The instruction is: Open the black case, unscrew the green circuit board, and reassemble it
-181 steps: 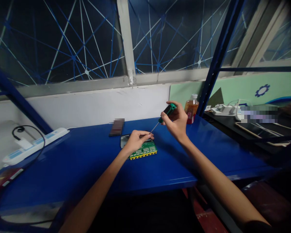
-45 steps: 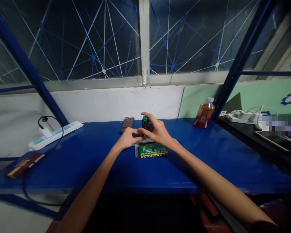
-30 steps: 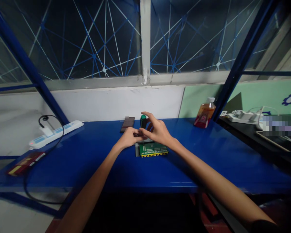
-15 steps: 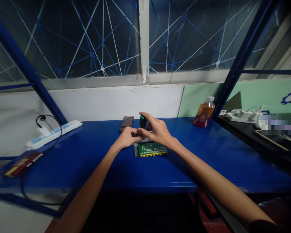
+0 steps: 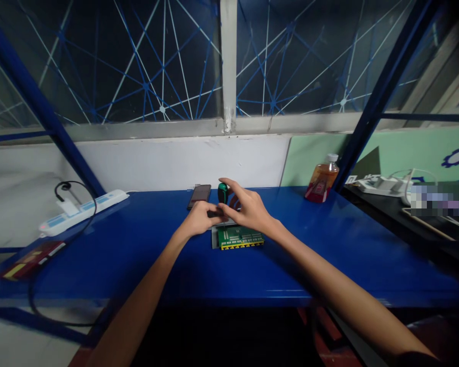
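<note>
A screwdriver (image 5: 222, 193) with a green and black handle stands nearly upright over the left part of a green circuit board (image 5: 239, 237). My right hand (image 5: 249, 206) is curled at its handle from the right, index finger reaching over the top. My left hand (image 5: 199, 218) is closed from the left, thumb and fingertips pinched around the screwdriver's lower part. The shaft's tip meets the board area, but the exact spot is too small to make out. Along the board's front edge runs a yellow toothed strip (image 5: 243, 246); a grey plate (image 5: 214, 238) shows at its left. My hands hide the board's back.
The board lies on a blue table (image 5: 156, 265). A phone (image 5: 199, 195) lies behind my left hand. At the left are a white power strip (image 5: 84, 211) with a black cable and a dark red box (image 5: 32, 260). A bottle (image 5: 322, 179) stands at the back right.
Compared with six seconds ago, the screwdriver has gone from slanted to nearly upright, my right hand has come left and lower, and the view has shifted. Recently, the handle has only turned and leaned slightly left.
</note>
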The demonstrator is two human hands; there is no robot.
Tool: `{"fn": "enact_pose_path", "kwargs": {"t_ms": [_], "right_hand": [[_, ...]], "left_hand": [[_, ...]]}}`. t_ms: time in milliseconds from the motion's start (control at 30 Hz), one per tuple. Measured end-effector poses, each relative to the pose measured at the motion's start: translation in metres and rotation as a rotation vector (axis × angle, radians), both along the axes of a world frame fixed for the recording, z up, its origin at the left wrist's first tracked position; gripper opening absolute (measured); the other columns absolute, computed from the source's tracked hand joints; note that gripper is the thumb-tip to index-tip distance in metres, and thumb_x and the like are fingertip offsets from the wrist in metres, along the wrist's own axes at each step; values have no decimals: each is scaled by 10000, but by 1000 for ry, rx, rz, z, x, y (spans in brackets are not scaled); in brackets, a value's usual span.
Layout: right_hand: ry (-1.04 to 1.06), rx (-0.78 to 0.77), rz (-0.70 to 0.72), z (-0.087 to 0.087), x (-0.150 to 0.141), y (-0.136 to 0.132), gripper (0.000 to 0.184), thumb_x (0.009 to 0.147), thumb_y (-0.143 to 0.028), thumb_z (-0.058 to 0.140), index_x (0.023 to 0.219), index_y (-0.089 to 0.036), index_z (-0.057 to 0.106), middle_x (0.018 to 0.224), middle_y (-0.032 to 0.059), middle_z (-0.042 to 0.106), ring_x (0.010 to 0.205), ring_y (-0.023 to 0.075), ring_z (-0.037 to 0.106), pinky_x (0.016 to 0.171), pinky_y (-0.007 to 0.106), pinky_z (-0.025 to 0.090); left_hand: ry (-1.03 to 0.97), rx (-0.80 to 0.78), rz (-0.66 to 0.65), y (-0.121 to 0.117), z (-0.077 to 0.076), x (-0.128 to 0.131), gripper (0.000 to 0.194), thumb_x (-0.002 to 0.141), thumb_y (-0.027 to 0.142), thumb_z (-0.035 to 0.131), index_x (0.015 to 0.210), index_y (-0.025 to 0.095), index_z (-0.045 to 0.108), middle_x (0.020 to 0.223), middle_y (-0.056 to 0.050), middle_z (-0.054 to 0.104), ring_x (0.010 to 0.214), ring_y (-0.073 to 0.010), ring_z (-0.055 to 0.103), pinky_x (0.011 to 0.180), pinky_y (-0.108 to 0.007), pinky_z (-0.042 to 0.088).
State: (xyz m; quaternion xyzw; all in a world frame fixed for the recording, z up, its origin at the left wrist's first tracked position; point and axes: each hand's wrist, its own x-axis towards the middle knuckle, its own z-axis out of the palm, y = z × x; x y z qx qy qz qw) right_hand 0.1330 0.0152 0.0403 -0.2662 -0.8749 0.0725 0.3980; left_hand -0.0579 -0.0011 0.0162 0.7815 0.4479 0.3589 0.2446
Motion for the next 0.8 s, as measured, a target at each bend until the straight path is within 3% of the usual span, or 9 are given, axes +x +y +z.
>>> {"fn": "enact_pose_path", "kwargs": {"t_ms": [300,400,800], "right_hand": [[-41,58,7,2,1,-3,544,909,-403,388,1410,-193,362,992,85,654,730,183,598,614,312,419],[-47,62,-7,2,0,-4,537,917,-414,377,1405,-193,363,1028,95,647,733,185,595,614,314,420],[-48,4,-21,-1,2,-3,568,905,-422,403,1423,-198,340,898,60,657,729,182,605,633,315,429]], "left_hand": [[14,-43,-100,0,4,-2,207,773,308,641,819,145,760,804,-69,738,792,-207,645,747,-298,477],[6,-3,-59,0,2,-2,196,744,321,673,789,149,753,814,-65,734,820,-215,640,750,-297,473],[68,3,-68,-3,2,1,195,789,301,638,854,157,753,862,-56,749,790,-210,662,719,-290,474]]}}
